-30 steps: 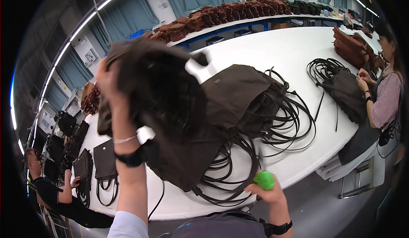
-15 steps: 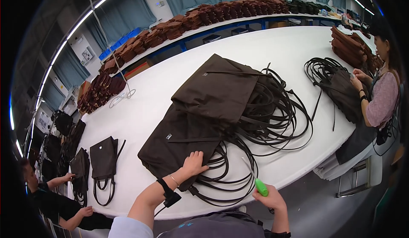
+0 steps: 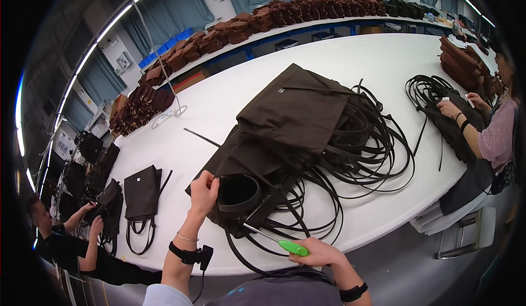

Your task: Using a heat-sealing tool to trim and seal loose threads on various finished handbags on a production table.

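Observation:
In front of me a dark brown bag (image 3: 242, 204) with long straps lies with its mouth held up and gaping. My left hand (image 3: 204, 192) pinches the rim of that mouth on its left side. Closed around the green handle of a tool with a slim metal shaft (image 3: 294, 247) is my right hand (image 3: 320, 253). The shaft points up and left, its end close to the bag's front edge; whether it touches cannot be told. Behind lies a pile of similar dark bags (image 3: 293, 111), with looped straps (image 3: 378, 166) trailing to the right.
All this rests on a large white table (image 3: 203, 106). At left lies another dark bag (image 3: 143, 191), near a person (image 3: 66, 246) handling bags. A person (image 3: 496, 133) at right works over more dark bags (image 3: 460, 120). Reddish-brown stacks (image 3: 307, 11) line a far bench. A stool (image 3: 471, 232) stands at lower right.
My left hand has gone from lying on the bag to lifting its rim, and the mouth has opened. My right hand has brought the tool leftward to the bag. The view has shifted slightly.

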`<state>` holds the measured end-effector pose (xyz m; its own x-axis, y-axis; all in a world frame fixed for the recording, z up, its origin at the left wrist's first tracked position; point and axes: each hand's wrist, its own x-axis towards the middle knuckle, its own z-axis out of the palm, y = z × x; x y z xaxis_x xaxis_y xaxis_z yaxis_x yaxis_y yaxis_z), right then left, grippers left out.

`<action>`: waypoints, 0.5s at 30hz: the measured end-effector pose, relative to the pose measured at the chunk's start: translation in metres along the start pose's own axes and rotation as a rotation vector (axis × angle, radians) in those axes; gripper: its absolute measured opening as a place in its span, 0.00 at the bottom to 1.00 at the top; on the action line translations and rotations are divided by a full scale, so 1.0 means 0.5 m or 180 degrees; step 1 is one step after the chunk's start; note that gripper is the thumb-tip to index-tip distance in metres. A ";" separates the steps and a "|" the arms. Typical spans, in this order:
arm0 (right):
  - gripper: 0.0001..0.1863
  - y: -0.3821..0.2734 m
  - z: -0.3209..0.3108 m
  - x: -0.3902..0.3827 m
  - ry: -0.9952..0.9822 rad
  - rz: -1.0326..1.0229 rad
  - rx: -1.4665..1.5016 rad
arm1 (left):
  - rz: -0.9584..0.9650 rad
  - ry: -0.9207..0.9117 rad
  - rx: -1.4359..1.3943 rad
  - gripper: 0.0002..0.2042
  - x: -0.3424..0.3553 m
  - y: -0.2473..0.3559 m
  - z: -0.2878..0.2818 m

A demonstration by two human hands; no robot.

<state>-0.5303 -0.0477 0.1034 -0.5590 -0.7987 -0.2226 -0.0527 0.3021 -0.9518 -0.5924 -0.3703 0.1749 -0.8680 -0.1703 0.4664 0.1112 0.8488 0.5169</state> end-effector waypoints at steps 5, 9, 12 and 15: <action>0.18 0.055 -0.001 -0.028 0.0285 0.0536 0.0806 | -0.0075 0.0066 0.0001 0.08 0.025 0.029 -0.029; 0.17 0.037 0.015 0.021 0.0345 0.1170 -0.0028 | 0.0306 -0.0461 -0.0091 0.08 0.014 0.070 0.003; 0.18 0.037 0.034 0.044 0.0636 0.1058 -0.0631 | 0.0289 -0.0580 -0.0119 0.09 0.006 0.071 0.018; 0.18 0.036 0.032 0.046 0.1026 0.1029 -0.0419 | 0.0270 -0.0736 -0.0179 0.09 -0.007 0.065 0.035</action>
<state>-0.5310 -0.0688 0.0778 -0.7912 -0.4570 -0.4063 0.0734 0.5886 -0.8051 -0.5941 -0.3336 0.1775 -0.9413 0.0247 0.3366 0.2095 0.8248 0.5251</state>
